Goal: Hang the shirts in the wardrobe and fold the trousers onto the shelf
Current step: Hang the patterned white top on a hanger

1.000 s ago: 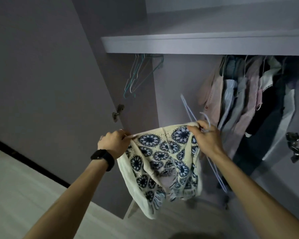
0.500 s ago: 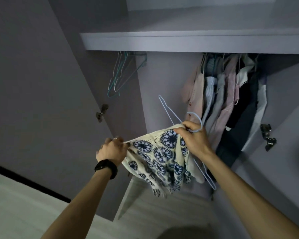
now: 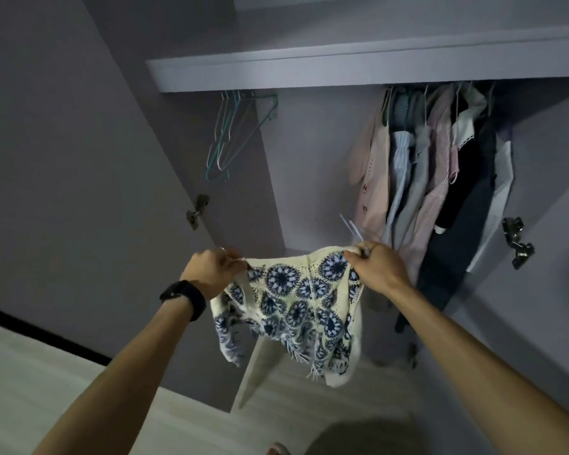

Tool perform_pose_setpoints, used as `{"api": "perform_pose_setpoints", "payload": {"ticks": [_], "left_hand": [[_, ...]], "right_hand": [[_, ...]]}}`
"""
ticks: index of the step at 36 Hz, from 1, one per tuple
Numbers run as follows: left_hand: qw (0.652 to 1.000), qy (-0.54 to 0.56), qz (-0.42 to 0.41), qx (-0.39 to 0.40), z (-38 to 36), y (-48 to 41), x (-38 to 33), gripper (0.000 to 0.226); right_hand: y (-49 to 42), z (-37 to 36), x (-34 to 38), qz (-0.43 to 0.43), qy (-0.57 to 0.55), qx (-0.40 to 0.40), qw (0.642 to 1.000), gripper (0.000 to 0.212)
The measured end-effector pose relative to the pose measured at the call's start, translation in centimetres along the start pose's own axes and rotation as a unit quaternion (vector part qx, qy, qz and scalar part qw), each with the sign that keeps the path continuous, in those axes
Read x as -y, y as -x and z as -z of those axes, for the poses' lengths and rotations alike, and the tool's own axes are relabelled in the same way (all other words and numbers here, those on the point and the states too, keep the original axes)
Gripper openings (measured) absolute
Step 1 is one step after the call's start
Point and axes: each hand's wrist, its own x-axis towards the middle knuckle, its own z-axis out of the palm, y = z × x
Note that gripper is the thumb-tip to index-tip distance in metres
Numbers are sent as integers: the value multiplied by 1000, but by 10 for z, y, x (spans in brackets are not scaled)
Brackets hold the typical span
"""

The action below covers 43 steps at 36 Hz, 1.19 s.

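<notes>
- Grey open wardrobe filling most of the frame, shelf running across the top, pale floor at lower left.
- Bunch of empty wire hangers hanging under the shelf, upper centre-left.
- Row of hung clothes at upper right, pinks, greys and darks packed together.
- Cream shirt with dark blue round motifs at centre frame, stretched between both hands, lower part drooping free.
- Left hand, black watch at the wrist, fingers curled and pinching the shirt's left top edge.
- Right hand clamped on the right top edge together with a pale hanger, wire poking up above the knuckles, just beside the hung clothes.
- Door hinge at mid left.
</notes>
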Motion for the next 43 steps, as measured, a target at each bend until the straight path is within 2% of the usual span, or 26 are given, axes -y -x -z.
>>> {"api": "perform_pose_setpoints", "payload": {"ticks": [3, 6, 8, 11, 13, 20, 24, 28, 32, 34, 36, 38, 40, 43], "left_hand": [[991, -131, -26, -23, 10, 2, -15, 32], [980, -190, -36, -44, 13, 1, -26, 38], [972, -227, -42, -48, 12, -2, -29, 41], [963, -262, -41, -43, 7, -6, -32, 41], [964, -263, -32, -32, 1, -7, -35, 40], [982, -183, 29, -26, -13, -15, -45, 37], [988, -152, 16, -14, -17, -14, -57, 36], [993, -108, -37, 8, -26, -5, -71, 43], [986, -82, -97, 112, -28, 13, -89, 41], [979, -46, -94, 175, -16, 18, -90, 33], [974, -21, -101, 203, -1, 18, -89, 23], [971, -63, -140, 180, 10, 17, -85, 18], [966, -123, -186, 129, 16, 17, -81, 18], [955, -219, -187, 73, 23, 22, -83, 19]], "right_hand": [[6, -10, -3, 8, 27, 38, 999, 32], [13, -23, -9, 15, 23, 42, 999, 29], [23, -32, -16, 17, -31, 34, 999, 24], [46, -40, -18, 33, -167, 21, 985, 22], [64, -40, -12, 40, -229, 36, 972, 17], [88, -36, -5, 47, -266, 48, 962, 20], [86, -35, 2, 52, -235, 57, 969, 15], [77, -40, 18, 67, -183, 49, 980, 17], [61, -44, 40, 50, -210, 44, 976, 20], [53, -42, 48, 37, -239, 36, 970, 24], [48, -40, 52, 42, -257, 28, 965, 22], [48, -39, 56, 50, -283, 33, 957, 17], [51, -39, 62, 59, -333, 63, 939, 21], [50, -43, 68, 47, -453, 129, 881, 23]]}}
